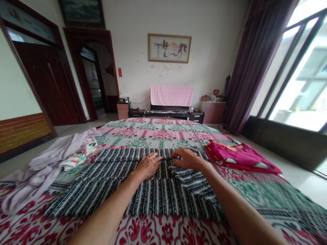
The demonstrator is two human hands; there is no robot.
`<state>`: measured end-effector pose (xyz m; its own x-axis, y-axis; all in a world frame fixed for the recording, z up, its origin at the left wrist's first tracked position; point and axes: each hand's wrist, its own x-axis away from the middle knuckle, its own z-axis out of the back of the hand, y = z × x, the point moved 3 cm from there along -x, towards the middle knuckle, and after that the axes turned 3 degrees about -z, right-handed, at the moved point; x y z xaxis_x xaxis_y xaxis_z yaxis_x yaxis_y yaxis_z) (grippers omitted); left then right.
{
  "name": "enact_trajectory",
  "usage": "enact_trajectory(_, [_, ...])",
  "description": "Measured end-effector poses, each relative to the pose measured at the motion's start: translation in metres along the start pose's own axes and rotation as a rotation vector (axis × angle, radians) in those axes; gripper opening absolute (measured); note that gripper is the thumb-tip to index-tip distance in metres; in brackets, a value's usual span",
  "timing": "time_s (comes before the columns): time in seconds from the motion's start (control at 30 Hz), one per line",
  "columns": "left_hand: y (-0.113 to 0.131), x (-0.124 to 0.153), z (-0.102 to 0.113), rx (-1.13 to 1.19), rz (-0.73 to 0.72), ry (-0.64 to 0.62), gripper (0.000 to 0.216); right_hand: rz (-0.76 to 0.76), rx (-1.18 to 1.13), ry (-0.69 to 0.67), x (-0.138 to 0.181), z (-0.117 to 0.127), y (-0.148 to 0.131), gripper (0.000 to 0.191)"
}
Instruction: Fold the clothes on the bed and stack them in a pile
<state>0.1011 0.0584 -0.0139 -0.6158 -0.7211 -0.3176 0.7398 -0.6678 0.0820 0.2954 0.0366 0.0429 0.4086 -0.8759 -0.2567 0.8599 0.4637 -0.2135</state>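
A black-and-white striped knit garment (107,185) lies spread on the bed, its far edge turned over in a band and its right part folded inward in loose creases. My left hand (149,165) rests palm down on the middle of the knit, fingers stretched forward. Just to the right, my right hand (188,158) touches the garment near the inner edge of the folded part. Its fingers are bent, with a gap between thumb and forefinger, and no cloth shows clamped between them. The fabric under both palms is hidden.
A patterned bed cover (163,134) lies beneath. To the right sits a folded magenta garment (245,156); at left are a pale lilac cloth (51,160) and a small multicoloured cloth (81,153). Beyond the bed, a pink towel (171,95) drapes over something on a low cabinet (196,117).
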Motion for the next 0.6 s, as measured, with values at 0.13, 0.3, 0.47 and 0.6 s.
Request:
enact_trajectory(0.13, [-0.001,0.000,-0.001,0.010,0.003,0.014,0.038,-0.088,0.065,-0.012,0.000,-0.016,-0.005,0.034])
enact_trajectory(0.3, [-0.001,-0.001,-0.001,0.004,-0.001,0.014,0.038,-0.121,0.147,-0.038,-0.001,-0.027,-0.001,0.026])
enact_trajectory(0.47, [-0.001,-0.001,-0.002,0.005,0.007,0.010,0.039,-0.134,0.184,0.006,-0.002,-0.019,-0.006,0.029])
enact_trajectory(0.6, [-0.002,0.000,-0.002,0.016,0.043,-0.013,0.039,-0.152,0.170,0.070,-0.003,-0.011,-0.014,0.032])
